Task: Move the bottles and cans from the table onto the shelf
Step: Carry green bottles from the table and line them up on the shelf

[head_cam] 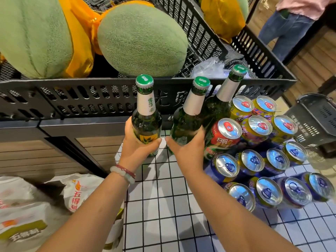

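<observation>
The left hand [135, 145] grips one smooth green glass bottle [146, 122]; the right hand [188, 145] grips another [187, 122], beside shiny round-topped cans [261, 160] on the grid-patterned desk [163, 206].

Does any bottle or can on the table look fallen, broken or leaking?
Nothing stands out. The left hand grips one green bottle, the right hand grips another, and a third bottle stands behind. All keep their caps. The cans stand upright and unopened. No liquid shows on the tiled table.
</observation>
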